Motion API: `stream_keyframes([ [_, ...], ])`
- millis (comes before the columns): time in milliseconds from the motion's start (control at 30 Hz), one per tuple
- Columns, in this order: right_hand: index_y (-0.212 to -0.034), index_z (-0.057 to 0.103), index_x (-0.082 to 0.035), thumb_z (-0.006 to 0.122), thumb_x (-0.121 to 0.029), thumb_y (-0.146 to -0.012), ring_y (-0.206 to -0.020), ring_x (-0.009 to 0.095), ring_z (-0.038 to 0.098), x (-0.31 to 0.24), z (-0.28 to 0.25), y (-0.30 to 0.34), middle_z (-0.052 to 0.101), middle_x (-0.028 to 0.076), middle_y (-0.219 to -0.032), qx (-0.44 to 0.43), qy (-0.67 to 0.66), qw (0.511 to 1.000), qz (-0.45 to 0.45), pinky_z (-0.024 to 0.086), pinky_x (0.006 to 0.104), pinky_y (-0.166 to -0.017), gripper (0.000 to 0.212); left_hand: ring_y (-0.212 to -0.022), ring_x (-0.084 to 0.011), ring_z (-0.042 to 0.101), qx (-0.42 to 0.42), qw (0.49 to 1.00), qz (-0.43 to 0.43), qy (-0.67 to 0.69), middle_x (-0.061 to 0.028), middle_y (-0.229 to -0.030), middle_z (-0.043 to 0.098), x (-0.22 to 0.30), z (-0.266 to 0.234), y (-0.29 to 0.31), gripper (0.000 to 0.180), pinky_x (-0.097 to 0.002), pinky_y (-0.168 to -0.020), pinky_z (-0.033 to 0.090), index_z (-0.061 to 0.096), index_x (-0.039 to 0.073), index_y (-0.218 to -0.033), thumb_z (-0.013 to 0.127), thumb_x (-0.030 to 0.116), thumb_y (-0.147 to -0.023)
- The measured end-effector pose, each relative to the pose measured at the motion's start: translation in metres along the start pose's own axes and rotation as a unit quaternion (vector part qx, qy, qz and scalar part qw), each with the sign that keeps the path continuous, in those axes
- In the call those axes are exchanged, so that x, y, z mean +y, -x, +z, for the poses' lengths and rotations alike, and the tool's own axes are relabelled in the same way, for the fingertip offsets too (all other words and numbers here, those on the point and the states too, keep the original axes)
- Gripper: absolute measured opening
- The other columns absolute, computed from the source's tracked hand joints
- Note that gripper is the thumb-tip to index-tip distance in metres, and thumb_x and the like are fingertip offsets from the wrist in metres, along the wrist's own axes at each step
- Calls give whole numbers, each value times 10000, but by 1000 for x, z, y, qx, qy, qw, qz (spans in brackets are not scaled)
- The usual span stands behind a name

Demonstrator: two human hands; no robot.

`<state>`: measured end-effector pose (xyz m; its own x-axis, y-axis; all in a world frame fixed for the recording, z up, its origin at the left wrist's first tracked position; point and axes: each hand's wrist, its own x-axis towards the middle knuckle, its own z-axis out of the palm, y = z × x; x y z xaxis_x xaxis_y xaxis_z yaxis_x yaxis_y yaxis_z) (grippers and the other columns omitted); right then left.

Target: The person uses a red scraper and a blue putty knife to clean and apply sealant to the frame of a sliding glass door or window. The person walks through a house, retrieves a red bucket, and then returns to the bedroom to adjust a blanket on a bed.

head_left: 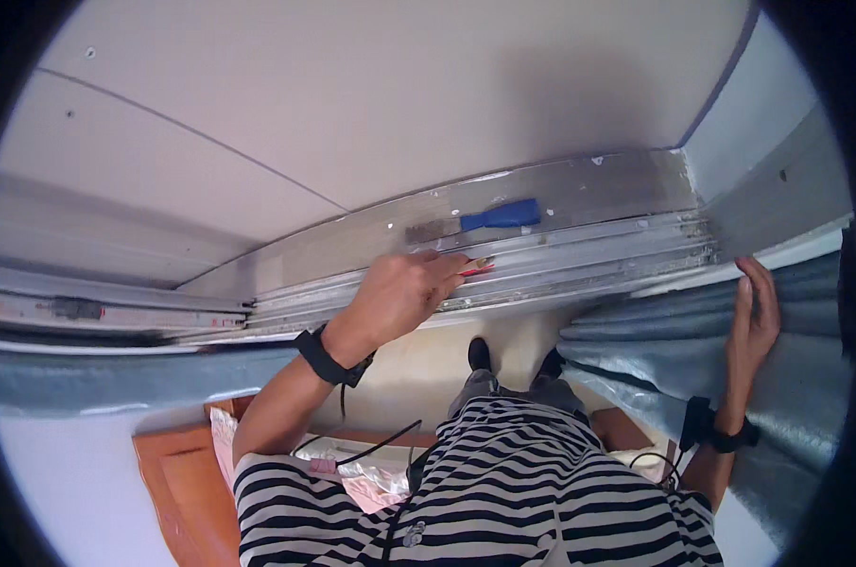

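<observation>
One left hand [404, 293] pinches a small red item [480, 269] over a white window track [588, 260], while the right hand [757, 307] is raised beside a blue-grey curtain [796, 378].

The red item, with a pale tan part, sticks out to the right past the left hand's fingertips, low over the grooves; its kind is too small to make out, and whether it touches the track cannot be told. Just beyond those fingers, a scraper [501, 216] lies flat on the grey sill [626, 180], blue handle to the right, blade to the left, apart from the hand. The right hand is unclenched, fingers extended close together, with nothing visible in its grasp; contact with the curtain is unclear.
</observation>
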<state>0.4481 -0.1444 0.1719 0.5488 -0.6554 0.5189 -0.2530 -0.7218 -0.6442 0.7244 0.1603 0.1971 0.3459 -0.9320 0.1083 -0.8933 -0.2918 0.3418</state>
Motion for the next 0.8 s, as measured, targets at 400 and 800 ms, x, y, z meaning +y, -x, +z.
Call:
stream_keyframes([
  [400, -1027, 592, 19, 455, -61, -897, -1029, 227, 532, 19, -20, -22, 592, 124, -1053, 64, -11, 997, -29, 382, 321, -917, 205, -654, -316, 584, -62, 998, 11, -30, -141, -784, 612, 28, 8, -40, 209, -385, -578, 477, 609, 48, -992, 592, 144, -808],
  [800, -1101, 507, 22, 415, -109, -907, -1068, 252, 480, -15, -46, -113, 514, 164, -1141, 379, -21, 892, -245, 392, 379, -932, 252, -604, -278, 583, -86, 993, 85, -8, -118, -709, 584, 56, 36, -100, 204, -368, -529, 470, 596, 14, -945, 601, 154, -797],
])
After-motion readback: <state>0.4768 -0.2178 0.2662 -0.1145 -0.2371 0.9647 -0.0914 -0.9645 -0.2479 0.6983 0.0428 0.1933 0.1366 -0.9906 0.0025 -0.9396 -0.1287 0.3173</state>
